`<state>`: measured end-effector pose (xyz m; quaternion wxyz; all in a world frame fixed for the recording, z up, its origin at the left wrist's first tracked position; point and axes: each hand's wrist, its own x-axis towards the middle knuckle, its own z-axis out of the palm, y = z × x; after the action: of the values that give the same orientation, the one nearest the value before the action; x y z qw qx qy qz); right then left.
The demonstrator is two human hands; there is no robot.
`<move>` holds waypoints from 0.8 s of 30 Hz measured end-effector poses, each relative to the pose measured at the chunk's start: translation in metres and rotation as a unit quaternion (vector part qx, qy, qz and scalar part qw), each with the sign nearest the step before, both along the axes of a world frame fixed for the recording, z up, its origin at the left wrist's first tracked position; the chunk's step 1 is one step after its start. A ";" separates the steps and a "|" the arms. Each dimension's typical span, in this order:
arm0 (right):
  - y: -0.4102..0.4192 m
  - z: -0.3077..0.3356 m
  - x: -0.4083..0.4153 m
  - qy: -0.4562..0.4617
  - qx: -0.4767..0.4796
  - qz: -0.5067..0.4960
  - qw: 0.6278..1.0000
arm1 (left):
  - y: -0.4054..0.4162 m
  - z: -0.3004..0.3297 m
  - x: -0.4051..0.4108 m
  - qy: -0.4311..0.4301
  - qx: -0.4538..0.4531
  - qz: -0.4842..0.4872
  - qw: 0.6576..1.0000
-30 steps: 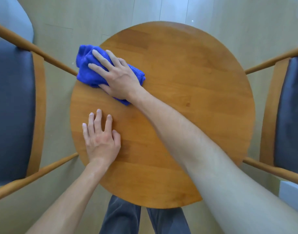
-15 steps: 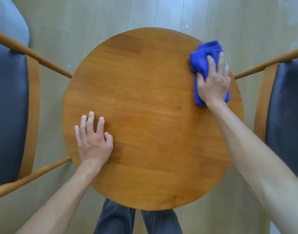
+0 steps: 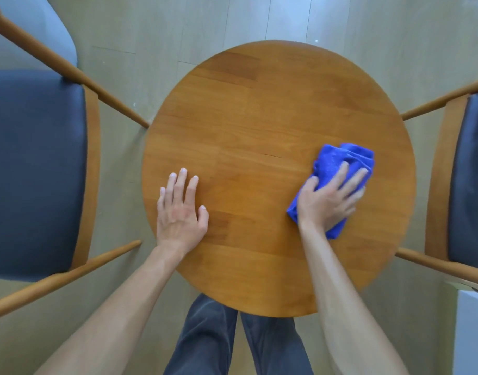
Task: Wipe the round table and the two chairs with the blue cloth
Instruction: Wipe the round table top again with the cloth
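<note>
Hands are working: the right hand (image 3: 330,200), fingers spread flat, is pressing the blue cloth (image 3: 338,169) nearer now on the desk's (image 3: 259,109) right side, the flat left hand (image 3: 179,212) is steadying it, so both chairs are still waiting.

one round table (image 3: 259,125). one blue cloth (image 3: 338,163), under the right hand (image 3: 327,204). two hands: that one, and the left hand (image 3: 179,212) flat on the wood, well apart from the pressed cloth. two chairs: the left chair (image 3: 37,171) beyond the left hand, the right chair (image 3: 470,171) just past the cloth.
</note>
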<state>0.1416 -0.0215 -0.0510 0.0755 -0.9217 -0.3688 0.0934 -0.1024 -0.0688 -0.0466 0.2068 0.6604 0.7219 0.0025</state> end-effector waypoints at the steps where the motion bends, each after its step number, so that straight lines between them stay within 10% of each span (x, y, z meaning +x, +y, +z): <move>1: 0.010 0.001 -0.024 0.008 -0.001 0.032 0.999 | -0.002 0.001 -0.001 0.007 0.001 -0.012 1.000; 5: 0.045 0.004 -0.124 0.049 -0.010 0.221 0.974 | -0.011 0.001 0.003 0.002 0.032 -0.029 0.999; 12: 0.020 0.002 -0.181 0.057 -0.030 0.603 0.795 | -0.027 0.010 -0.016 -0.057 0.137 0.149 0.978; 16: -0.043 0.006 -0.165 0.111 -0.003 0.597 0.794 | -0.020 0.017 -0.039 -0.105 0.151 0.306 0.934; 21: -0.107 0.022 -0.135 0.302 0.004 0.544 0.783 | -0.023 0.024 -0.021 -0.088 0.111 0.245 0.959; 24: -0.095 0.027 -0.077 0.342 0.043 0.421 0.839 | -0.044 0.025 0.013 -0.039 0.075 0.289 0.954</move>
<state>0.0646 -0.1166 -0.0238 0.1896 -0.5831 -0.6757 0.4093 -0.0890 -0.1132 -0.0211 0.1748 0.4368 0.8709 0.1421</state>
